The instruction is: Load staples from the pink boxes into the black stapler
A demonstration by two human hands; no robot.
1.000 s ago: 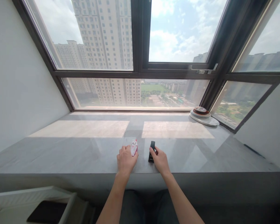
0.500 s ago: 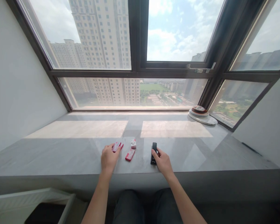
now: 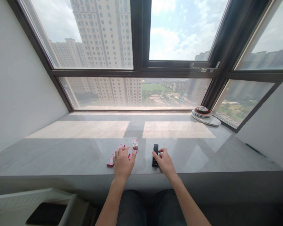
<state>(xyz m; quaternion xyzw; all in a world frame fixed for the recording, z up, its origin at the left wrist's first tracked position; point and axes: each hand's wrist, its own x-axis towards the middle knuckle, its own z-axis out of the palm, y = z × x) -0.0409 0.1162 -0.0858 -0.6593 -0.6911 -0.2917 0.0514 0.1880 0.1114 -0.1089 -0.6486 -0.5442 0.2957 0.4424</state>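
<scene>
A black stapler (image 3: pixel 156 148) lies lengthwise on the grey stone sill. My right hand (image 3: pixel 166 161) grips it from the right, thumb laid across its top and fingers curled at its side. My left hand (image 3: pixel 123 163) hovers over a small red flat box (image 3: pixel 130 155), its fingers spread; the hand covers much of that box, and I cannot tell whether they touch. Beyond those fingertips stands a small white box (image 3: pixel 135 144) with red marks. A longer red-and-white flat case (image 3: pixel 110 161) lies slanted, partly behind the left hand.
A stack of round plates or lids (image 3: pixel 204 116) sits in the sill's far right corner by the window frame. The sill's front edge runs just below both wrists. At lower left is a white piece of furniture (image 3: pixel 68 207) with a dark panel (image 3: pixel 47 214).
My left hand has left the red-and-white case, moved right and spread its fingers over the small red box. The case now lies on the sill. My right hand stays at the stapler.
</scene>
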